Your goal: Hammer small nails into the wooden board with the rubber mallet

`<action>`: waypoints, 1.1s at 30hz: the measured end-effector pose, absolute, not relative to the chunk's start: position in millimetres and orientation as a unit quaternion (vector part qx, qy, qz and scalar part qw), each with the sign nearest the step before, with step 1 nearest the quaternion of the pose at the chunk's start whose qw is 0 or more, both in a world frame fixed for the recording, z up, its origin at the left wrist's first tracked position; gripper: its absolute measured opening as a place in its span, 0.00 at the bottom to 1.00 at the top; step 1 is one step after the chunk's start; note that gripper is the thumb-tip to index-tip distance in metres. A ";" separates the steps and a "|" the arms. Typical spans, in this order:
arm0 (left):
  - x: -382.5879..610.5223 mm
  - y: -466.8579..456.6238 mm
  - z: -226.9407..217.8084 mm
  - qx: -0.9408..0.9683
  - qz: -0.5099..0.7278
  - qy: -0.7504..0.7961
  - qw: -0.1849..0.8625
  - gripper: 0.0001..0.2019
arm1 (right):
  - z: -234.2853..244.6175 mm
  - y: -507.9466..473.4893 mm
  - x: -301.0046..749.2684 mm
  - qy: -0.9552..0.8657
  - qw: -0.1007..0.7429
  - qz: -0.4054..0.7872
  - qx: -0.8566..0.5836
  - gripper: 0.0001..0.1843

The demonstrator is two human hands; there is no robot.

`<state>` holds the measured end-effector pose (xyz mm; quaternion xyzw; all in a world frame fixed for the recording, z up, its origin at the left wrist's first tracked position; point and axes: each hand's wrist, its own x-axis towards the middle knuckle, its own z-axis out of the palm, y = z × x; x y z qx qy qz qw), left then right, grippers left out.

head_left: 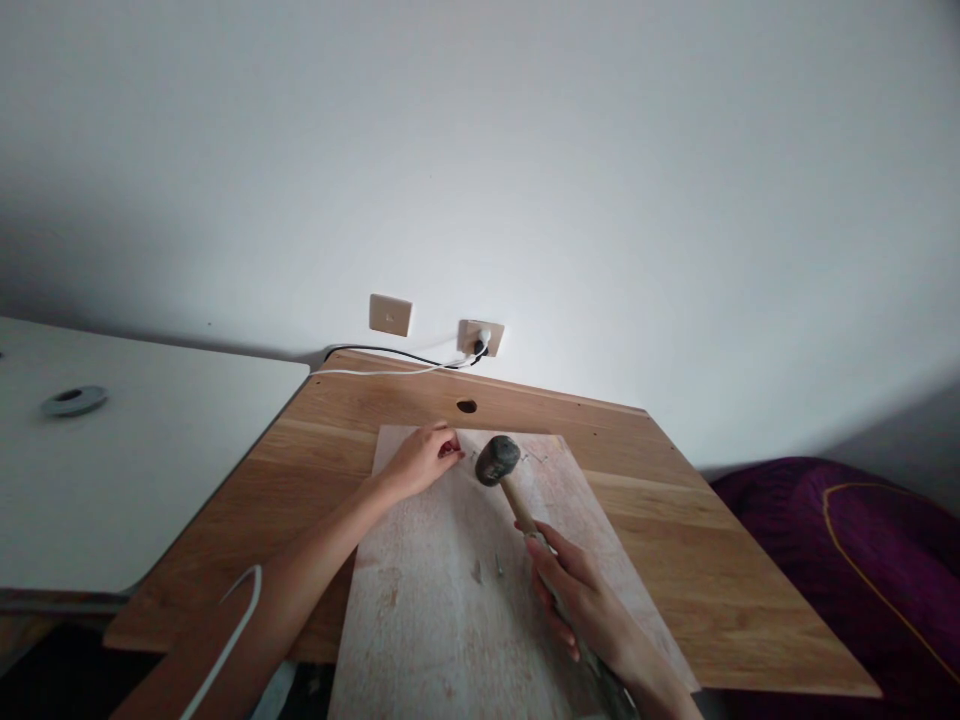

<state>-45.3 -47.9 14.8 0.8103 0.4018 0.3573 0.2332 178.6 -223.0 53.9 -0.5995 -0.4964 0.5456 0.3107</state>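
My right hand (566,585) is wrapped around the wooden handle of a rubber mallet (498,461), whose dark head is over the upper part of a pale wooden board (420,600). Across from the mallet head, my left hand (429,458) rests at the board's top left with thumb and fingers pinched together. Whatever is between those fingertips is too small to make out. A thin nail (474,456) shows just beside them. More nails are near the board's top right, partly behind the mallet head, and another nail (499,565) is at its middle.
The board lies on a wooden tabletop (645,510) with a cable hole (466,406). Cables run to a wall socket (481,338) behind. At left is a white table (150,460) with a roll of tape (75,400); at right, a purple beanbag (825,560).
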 end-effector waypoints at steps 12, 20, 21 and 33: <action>-48.0 -49.6 11.2 0.835 0.316 0.396 0.214 0.09 | 61.0 -207.5 169.5 -0.506 0.333 0.525 -0.598 0.34; -49.0 -49.7 9.0 0.816 0.335 0.417 0.221 0.18 | 54.6 -187.9 155.5 -0.536 0.312 0.535 -0.574 0.35; -48.7 -49.5 9.2 0.814 0.336 0.417 0.224 0.16 | 53.2 -190.2 156.6 -0.532 0.313 0.531 -0.580 0.35; -43.9 -46.7 12.5 0.812 0.340 0.413 0.234 0.03 | 43.1 -225.2 177.6 -0.503 0.303 0.542 -0.601 0.41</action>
